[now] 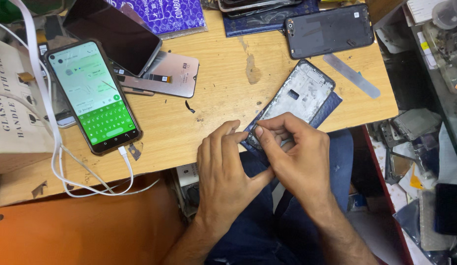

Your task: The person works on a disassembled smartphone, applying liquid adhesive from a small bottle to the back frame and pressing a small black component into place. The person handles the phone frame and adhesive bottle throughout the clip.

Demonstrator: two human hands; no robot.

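Pinching the phone frame corner with both hands, propped over the tabletop edge for grip.

Worn wooden table, orange floor, cluttered glass shelf alongside

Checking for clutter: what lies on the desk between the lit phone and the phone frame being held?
Mostly bare wood, with one small dark scrap, between lit phone and phone frame.

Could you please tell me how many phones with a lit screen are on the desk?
1: the lit phone lies at the desk's left, plugged into a white cable. The other devices nearby show dark screens or bare frames; more may be hidden beyond the top edge.
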